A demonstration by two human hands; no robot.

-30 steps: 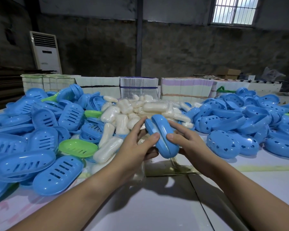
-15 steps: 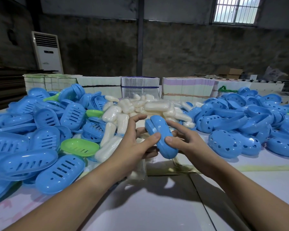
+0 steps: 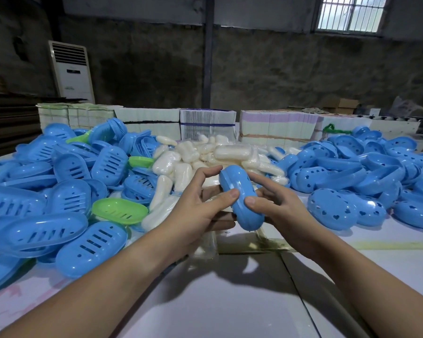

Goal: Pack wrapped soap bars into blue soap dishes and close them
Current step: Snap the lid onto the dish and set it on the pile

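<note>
Closing step: left hand [image 3: 195, 211] and right hand [image 3: 282, 208] pinched a shut blue soap dish [image 3: 241, 197] between thumbs and fingers above the worktop [image 3: 230, 301]. Next, probably setting it aside, fetching another wrapped soap bar [image 3: 232, 152].

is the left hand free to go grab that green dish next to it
Probably not yet: the left hand grips the closed blue soap dish together with the right hand. The green dish lies uncovered beside it.
</note>
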